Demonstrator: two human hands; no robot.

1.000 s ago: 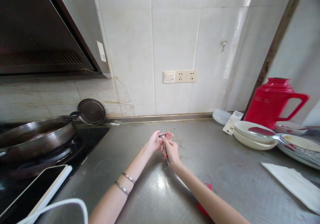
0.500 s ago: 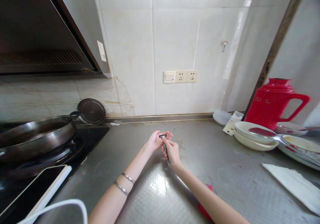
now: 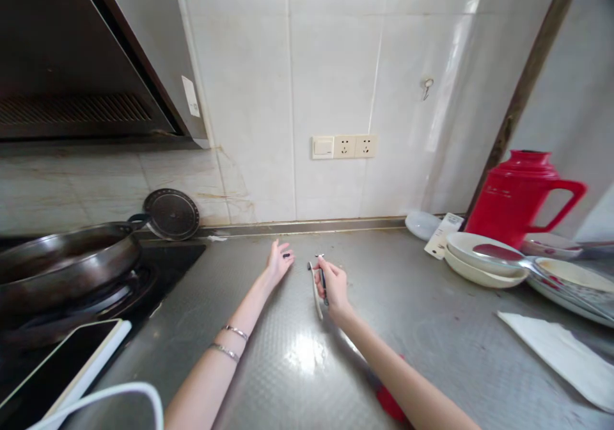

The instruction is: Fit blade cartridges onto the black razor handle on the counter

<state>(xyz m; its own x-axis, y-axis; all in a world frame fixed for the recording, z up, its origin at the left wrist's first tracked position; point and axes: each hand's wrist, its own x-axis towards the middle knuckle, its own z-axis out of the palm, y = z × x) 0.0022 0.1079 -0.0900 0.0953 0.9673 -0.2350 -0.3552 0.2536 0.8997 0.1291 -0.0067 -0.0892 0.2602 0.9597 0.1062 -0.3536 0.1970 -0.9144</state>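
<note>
My left hand [image 3: 278,262] is raised over the steel counter, thumb and fingers apart, with a small black piece [image 3: 286,255] held against its fingers. What that piece is, I cannot make out. To its right, my right hand [image 3: 333,283] is closed around a slim black-and-silver tool [image 3: 323,286] that has a small silver crosswise head at its upper end. A thin pale strip [image 3: 316,295] with a dark tip runs down just left of these fingers; whether it is joined to the tool, I cannot tell. A gap separates the two hands.
A pan [image 3: 71,257] sits on the stove at left, near a phone [image 3: 62,366] and white cable [image 3: 129,388]. A red thermos [image 3: 513,193], stacked bowls [image 3: 480,270] and white paper [image 3: 556,353] are at right. Something red [image 3: 391,404] lies partly under my right forearm.
My hands have come apart: the left moved left with the small black piece, the right stayed near the middle with the tool. The pale strip now shows beside the right hand.
</note>
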